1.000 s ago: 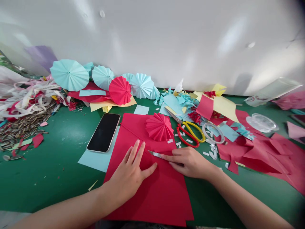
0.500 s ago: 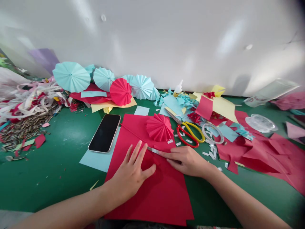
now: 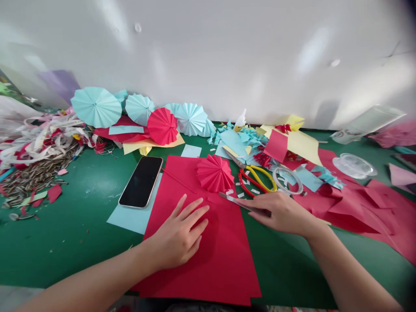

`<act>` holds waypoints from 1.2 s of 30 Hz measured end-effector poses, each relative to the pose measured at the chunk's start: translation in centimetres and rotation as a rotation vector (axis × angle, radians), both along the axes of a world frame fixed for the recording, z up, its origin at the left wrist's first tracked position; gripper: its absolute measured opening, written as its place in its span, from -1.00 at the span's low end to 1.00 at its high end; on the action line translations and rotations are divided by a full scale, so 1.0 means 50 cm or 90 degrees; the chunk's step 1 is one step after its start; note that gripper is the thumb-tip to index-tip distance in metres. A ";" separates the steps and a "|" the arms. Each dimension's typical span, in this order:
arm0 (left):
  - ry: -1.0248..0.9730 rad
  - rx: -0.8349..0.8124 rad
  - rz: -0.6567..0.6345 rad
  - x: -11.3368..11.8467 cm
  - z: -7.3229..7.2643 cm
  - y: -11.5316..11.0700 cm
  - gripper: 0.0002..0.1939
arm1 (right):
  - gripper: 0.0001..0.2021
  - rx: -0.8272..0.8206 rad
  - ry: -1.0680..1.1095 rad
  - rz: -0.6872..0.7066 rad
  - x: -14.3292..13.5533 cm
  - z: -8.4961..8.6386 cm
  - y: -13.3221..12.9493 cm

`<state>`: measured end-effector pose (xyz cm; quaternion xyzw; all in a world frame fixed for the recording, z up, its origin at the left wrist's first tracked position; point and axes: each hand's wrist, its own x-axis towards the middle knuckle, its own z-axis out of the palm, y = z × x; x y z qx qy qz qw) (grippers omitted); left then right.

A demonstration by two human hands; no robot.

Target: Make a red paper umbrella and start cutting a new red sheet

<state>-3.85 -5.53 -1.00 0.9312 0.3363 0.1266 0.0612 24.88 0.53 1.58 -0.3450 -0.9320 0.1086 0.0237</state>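
Note:
My left hand [image 3: 182,236] lies with spread fingers on a large red paper sheet [image 3: 214,268], holding nothing. Just right of the sheet, my right hand [image 3: 279,212] is closed around a thin metal blade [image 3: 238,203], whose tip reaches over the sheet's right part. A folded red paper rosette [image 3: 215,173] rests on the top of the sheet. Beside the rosette, scissors with red and yellow handles [image 3: 260,177] lie on the green table [image 3: 87,238], next to a roll of clear tape [image 3: 288,180].
A black phone [image 3: 141,182] sits on light blue paper [image 3: 130,220] at the left. Blue rosettes [image 3: 96,107] line the white wall. Seeds and ribbons [image 3: 35,169] are heaped far left. Red scraps [image 3: 360,203], a plastic lid [image 3: 354,165] and a clear cup [image 3: 367,124] lie right.
My right hand has moved right with the blade, off the sheet's middle. The left hand has slid slightly down and turned, with its thumb now lower and less visible.

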 end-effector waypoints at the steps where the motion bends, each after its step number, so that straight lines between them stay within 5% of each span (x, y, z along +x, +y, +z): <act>1: 0.010 -0.017 -0.005 0.000 -0.001 0.002 -0.63 | -0.59 0.000 -0.014 -0.010 0.002 0.001 0.000; 10: 0.066 -0.059 0.007 0.003 -0.013 0.008 -0.49 | -0.52 -0.043 -0.068 -0.021 0.001 0.005 -0.003; 16: 0.025 -0.034 0.013 0.004 -0.012 0.009 -0.56 | -0.64 -0.041 -0.018 -0.046 0.000 0.006 -0.003; 19: 0.005 -0.017 0.012 0.003 -0.009 0.011 -0.60 | -0.70 0.037 0.000 -0.155 0.003 0.000 0.005; 25: -0.018 0.008 0.014 0.002 -0.009 0.016 -0.64 | -0.77 0.208 -0.110 -0.534 0.037 -0.019 0.031; 36: -0.099 0.042 0.023 0.002 -0.001 0.019 -0.73 | -0.84 0.140 -0.178 -0.593 0.078 -0.018 0.040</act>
